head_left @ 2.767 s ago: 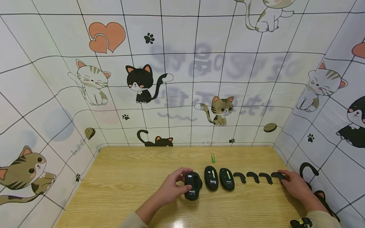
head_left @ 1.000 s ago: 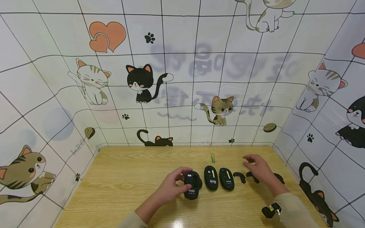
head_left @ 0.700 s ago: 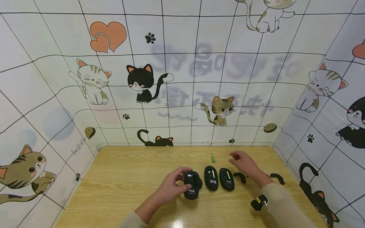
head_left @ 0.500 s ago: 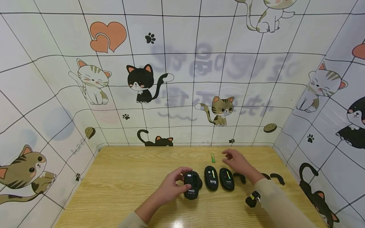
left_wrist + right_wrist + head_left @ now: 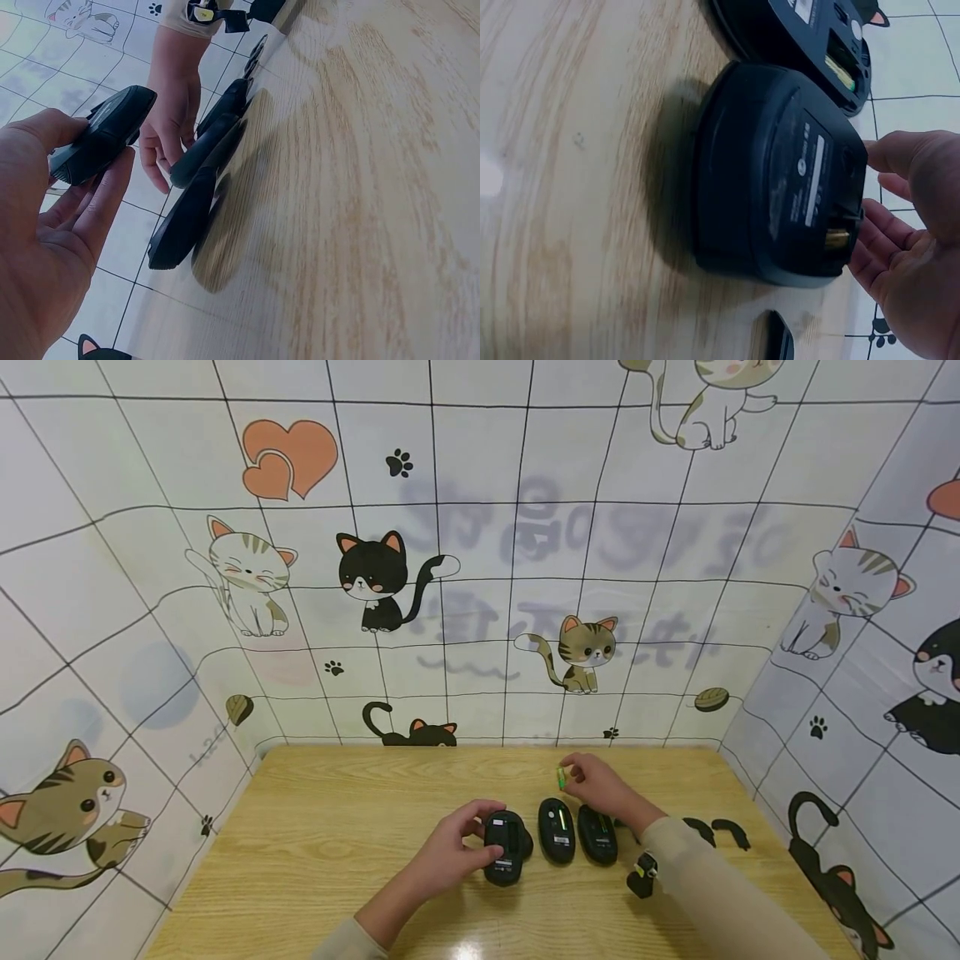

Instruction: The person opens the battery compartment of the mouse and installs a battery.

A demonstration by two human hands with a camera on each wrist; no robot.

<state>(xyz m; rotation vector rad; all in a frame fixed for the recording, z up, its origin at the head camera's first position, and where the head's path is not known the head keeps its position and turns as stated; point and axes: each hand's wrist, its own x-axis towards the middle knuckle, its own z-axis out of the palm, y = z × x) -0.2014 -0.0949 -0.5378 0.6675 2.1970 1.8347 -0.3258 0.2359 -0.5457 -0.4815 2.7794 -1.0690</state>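
Observation:
My left hand (image 5: 450, 850) holds a black computer mouse (image 5: 504, 852), underside up, between thumb and fingers. In the left wrist view this mouse (image 5: 101, 135) is raised off the table, and another mouse (image 5: 184, 221) lies beneath. My right hand (image 5: 596, 781) has its fingertips right beside a small green battery (image 5: 561, 779) at the back of the table. Its fingers are loosely bent, and the battery shows at their left edge. Two more mice, one (image 5: 557, 832) nearer the middle and one (image 5: 597, 837) under the right forearm, lie upturned with batteries in their compartments.
Curved black covers (image 5: 731, 833) lie in a row to the right, partly hidden by the right sleeve (image 5: 712, 877). The wooden table (image 5: 337, 827) ends at a cat-patterned backdrop (image 5: 480, 568) at the back and sides.
My right hand has moved left from the curved covers at the right to the green battery. My left hand keeps its hold on the mouse in the same place.

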